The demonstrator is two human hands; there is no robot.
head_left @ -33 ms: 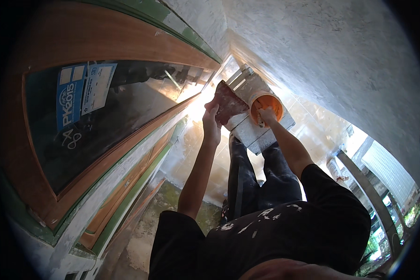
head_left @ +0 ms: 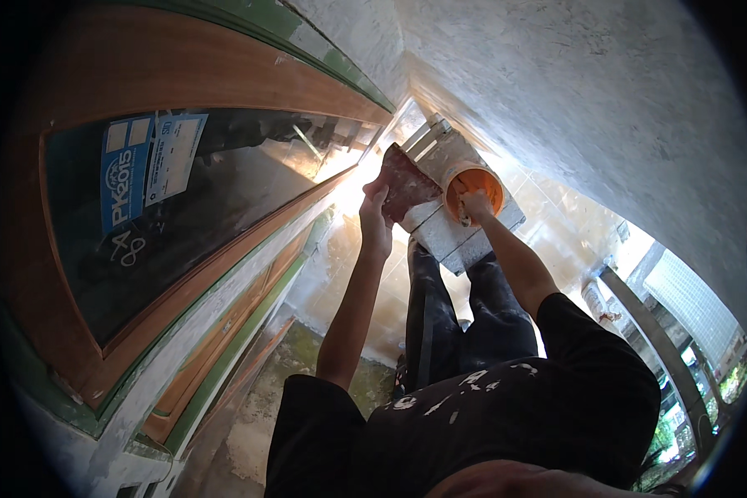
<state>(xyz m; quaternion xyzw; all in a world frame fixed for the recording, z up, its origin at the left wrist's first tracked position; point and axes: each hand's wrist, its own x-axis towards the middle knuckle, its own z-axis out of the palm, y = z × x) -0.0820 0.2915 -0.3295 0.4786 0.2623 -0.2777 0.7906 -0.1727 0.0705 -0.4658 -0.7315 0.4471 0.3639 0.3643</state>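
My left hand is closed on the edge of a dark red flat board with pale smears on it. The board is tilted, just left of an orange bucket. Inside the bucket's mouth is my right hand, its fingers curled; what they hold, if anything, is hard to make out. Beneath the bucket is a pale, stained wooden bench made of planks, with my legs close against its near side.
A brown wooden frame with dark glass and stickers takes up the left. On the right rises a grey plastered wall. Tiled floor surrounds the bench. A curved rail and mesh stand at the lower right.
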